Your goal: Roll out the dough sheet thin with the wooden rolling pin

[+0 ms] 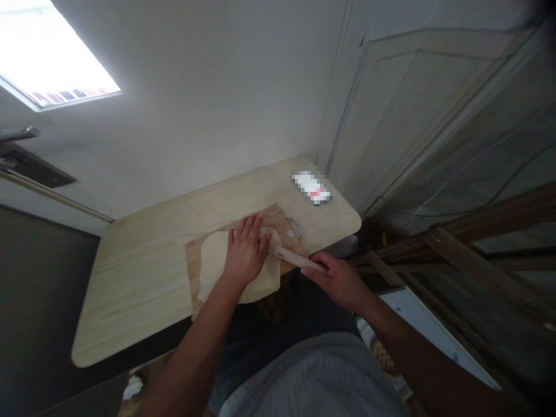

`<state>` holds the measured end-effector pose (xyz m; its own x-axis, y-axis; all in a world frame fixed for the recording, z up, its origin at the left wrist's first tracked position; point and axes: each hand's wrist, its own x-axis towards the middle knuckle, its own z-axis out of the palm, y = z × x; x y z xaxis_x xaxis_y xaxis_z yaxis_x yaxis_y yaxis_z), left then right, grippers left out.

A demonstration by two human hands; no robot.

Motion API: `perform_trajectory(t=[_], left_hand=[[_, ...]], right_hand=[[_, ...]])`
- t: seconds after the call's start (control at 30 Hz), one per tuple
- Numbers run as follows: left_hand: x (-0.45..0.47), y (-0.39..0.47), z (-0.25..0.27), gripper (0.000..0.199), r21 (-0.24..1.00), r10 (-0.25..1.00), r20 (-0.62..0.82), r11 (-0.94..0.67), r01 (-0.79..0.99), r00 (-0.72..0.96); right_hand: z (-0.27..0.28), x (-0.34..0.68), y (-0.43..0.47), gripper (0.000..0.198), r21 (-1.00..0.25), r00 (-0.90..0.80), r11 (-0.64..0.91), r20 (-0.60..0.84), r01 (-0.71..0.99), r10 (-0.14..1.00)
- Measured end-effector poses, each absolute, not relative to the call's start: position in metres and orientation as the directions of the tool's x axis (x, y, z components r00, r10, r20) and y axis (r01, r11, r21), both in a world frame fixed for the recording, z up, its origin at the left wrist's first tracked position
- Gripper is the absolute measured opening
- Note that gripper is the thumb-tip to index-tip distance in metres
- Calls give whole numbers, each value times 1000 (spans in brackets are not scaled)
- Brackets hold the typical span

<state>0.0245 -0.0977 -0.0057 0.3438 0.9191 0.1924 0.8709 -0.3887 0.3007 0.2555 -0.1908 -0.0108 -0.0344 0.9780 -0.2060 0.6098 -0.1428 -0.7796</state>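
Observation:
A flat pale sheet of dough (212, 258) lies on a wooden cutting board (191, 260), and its near edge hangs past the board's front. My left hand (247, 252) rests palm down on the dough with its fingers stretched forward. Its thumb lies beside the far end of a light wooden rolling pin (289, 255); whether it presses on the pin I cannot tell. My right hand (341, 282) grips the pin's near end, off the right front edge of the board. The pin slants across the dough's right side. A metal ring (295, 227) is fixed to the board's right end.
The board sits on a light wood-grain table (143, 272) against a white door or wall. A phone (311, 186), partly pixelated, lies at the table's back right. Wooden beams (460, 231) and a white panel (434, 330) stand to the right, below table height.

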Motion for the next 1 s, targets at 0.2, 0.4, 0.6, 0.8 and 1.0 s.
perform_trajectory(t=[0.2, 0.4, 0.6, 0.8, 1.0], left_hand=[[40, -65, -7, 54, 189, 910, 151, -411, 892, 387], [63, -42, -5, 48, 176, 914, 119, -405, 897, 389], [78, -27, -3, 48, 197, 932, 105, -360, 912, 346], [50, -77, -3, 52, 156, 925, 143, -371, 915, 351], [44, -87, -7, 54, 151, 939, 148, -331, 931, 310]], right_hand=[[-11, 260, -190, 36, -766, 29, -158, -180, 624, 983], [-20, 273, -179, 42, -783, 135, -198, -146, 589, 980], [-21, 288, -164, 41, -812, 254, -229, -104, 537, 962], [-30, 284, -171, 44, -833, 269, -250, -128, 494, 955], [-34, 286, -163, 49, -830, 331, -223, -49, 511, 942]])
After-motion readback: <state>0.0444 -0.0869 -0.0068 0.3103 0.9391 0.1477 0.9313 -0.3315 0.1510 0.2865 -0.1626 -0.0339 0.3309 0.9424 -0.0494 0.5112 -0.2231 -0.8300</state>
